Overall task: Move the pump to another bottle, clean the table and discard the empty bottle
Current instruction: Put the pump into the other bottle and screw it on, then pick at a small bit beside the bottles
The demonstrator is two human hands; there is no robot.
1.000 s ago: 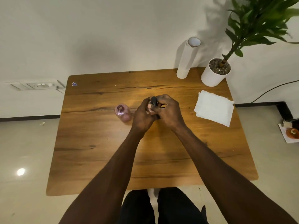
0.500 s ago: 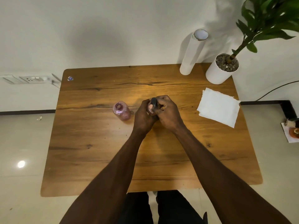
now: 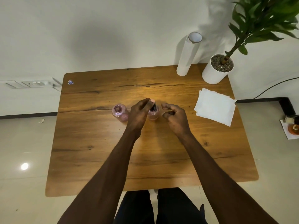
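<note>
Two small pink bottles stand mid-table. The left bottle point(image 3: 120, 112) has an open neck and no cap. The other bottle point(image 3: 153, 115) carries the dark pump point(image 3: 153, 108) on top. My left hand point(image 3: 139, 112) wraps the left side of this bottle, with fingertips on the pump head. My right hand point(image 3: 174, 115) hovers just right of the bottle, fingers curled and apart, holding nothing. A folded white paper towel point(image 3: 215, 106) lies at the table's right side.
The wooden table point(image 3: 97, 151) stands against a white wall. A tall white paper roll point(image 3: 188, 54) and a white potted plant point(image 3: 216, 68) stand at the back right corner. A small sticker point(image 3: 70, 82) sits at the back left. Items lie on the floor at far right point(image 3: 291, 126).
My right hand has let go of the pump and bottle and moved off to the right. My left hand stays on the bottle with the pump.
</note>
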